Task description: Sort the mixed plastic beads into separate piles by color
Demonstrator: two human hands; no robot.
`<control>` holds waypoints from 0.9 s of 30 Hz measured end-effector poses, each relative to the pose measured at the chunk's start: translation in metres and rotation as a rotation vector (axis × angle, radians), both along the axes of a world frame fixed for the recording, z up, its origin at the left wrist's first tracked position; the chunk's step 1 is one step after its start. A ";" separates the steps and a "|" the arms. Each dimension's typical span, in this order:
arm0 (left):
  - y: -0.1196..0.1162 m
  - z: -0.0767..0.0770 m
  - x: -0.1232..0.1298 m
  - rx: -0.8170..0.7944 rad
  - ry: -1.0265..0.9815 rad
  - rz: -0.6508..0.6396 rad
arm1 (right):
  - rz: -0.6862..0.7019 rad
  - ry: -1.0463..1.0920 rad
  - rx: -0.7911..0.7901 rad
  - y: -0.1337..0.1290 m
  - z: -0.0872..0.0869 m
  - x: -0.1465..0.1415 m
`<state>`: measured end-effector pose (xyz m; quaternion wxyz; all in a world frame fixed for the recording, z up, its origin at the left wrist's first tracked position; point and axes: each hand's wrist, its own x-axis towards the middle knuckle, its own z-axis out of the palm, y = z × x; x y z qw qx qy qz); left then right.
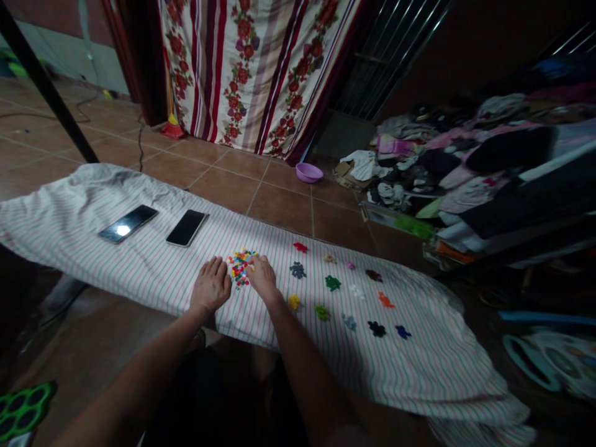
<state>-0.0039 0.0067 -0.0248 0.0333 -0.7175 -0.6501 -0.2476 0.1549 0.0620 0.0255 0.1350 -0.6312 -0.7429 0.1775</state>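
A pile of small mixed-colour pieces (239, 268) lies on the striped cloth between my hands. Just left of it, my left hand (212, 284) rests flat on the cloth with its fingers stretched out, holding nothing. At the pile's right edge my right hand (262, 274) has its fingers pinched together; whatever is between the fingertips is too small to name. Several single-colour heaps are spread to the right, among them red (300, 247), dark grey (298, 270), green (332, 283), yellow (294, 302), orange (385, 300), black (377, 329) and dark blue (403, 332).
Two phones (129, 224) (187, 228) lie on the left part of the striped cloth (139, 273). Beyond the cloth, a purple basin (309, 172) stands on the tiled floor. Piled clothes (419, 155) are at the right, and a floral curtain (261, 68) hangs behind.
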 end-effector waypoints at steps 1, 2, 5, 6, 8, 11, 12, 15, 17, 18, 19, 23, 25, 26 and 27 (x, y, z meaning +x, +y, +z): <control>0.000 0.000 0.000 -0.003 -0.003 0.002 | 0.012 -0.019 -0.021 0.001 0.003 0.000; 0.000 0.000 0.000 -0.003 -0.002 0.005 | 0.020 -0.038 -0.042 0.002 0.005 -0.001; -0.001 -0.001 0.001 0.007 0.013 0.007 | 0.025 -0.071 -0.073 0.003 0.011 -0.002; -0.001 -0.001 0.001 0.012 0.016 0.007 | 0.023 -0.073 -0.071 0.003 0.012 -0.003; 0.000 -0.002 0.001 0.022 0.018 0.006 | 0.026 -0.069 -0.053 0.003 0.012 -0.003; 0.000 -0.003 0.000 0.042 0.021 0.005 | 0.038 -0.053 -0.017 0.002 0.008 -0.002; 0.000 -0.004 0.000 0.048 0.027 0.002 | 0.037 -0.040 -0.004 0.002 0.006 -0.001; 0.000 -0.004 -0.001 0.056 0.059 -0.006 | 0.025 0.034 0.052 0.002 0.002 0.002; 0.000 -0.003 -0.002 0.056 0.076 -0.010 | 0.026 0.103 0.099 0.002 0.000 0.004; 0.000 -0.003 -0.002 0.058 0.080 -0.011 | 0.026 0.138 0.116 0.002 -0.001 0.005; 0.000 -0.004 -0.002 0.061 0.083 -0.011 | 0.024 0.173 0.127 0.001 -0.002 0.006; 0.000 -0.006 -0.002 0.077 0.085 -0.010 | -0.010 0.274 0.156 0.000 -0.007 0.010; 0.001 -0.007 -0.003 0.080 0.074 -0.009 | -0.027 0.285 0.177 0.000 -0.010 0.014; 0.001 -0.007 -0.003 0.080 0.068 -0.009 | -0.034 0.282 0.187 0.000 -0.010 0.016; 0.001 -0.008 -0.003 0.081 0.063 -0.009 | -0.039 0.276 0.197 0.001 -0.011 0.019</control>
